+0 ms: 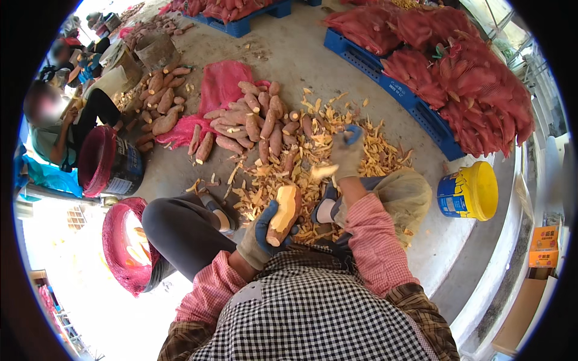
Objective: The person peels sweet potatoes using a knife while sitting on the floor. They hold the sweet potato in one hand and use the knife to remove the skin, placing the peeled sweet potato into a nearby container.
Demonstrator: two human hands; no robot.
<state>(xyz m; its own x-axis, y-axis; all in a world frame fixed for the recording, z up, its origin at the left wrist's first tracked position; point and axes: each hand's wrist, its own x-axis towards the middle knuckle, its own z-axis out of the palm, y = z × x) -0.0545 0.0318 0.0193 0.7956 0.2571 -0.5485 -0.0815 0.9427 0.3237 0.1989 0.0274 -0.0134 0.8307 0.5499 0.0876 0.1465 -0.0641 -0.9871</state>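
My left hand (264, 230), in a grey work glove with blue-coated fingers, grips a large sweet potato (285, 212) from below and the side. Pale orange flesh shows along much of that root, while brownish skin remains on its right side and lower end. Up and to the right, my gloved right hand (347, 151) is raised above the peelings with its fingers curled. Whether it holds a tool is hidden. A blurred pale strip of peel (324, 171) appears just below and left of it. Sweet potato peelings (266, 194) cover the floor between my feet.
Unpeeled sweet potatoes (253, 115) are heaped ahead, beside a red mesh sack (223, 85). A mesh-lined bucket (156, 266) with pale pieces stands left of my knee. A yellow bucket (485, 192) stands right. Filled red sacks (487, 90) load a blue pallet (397, 92). Another person (52, 137) sits left.
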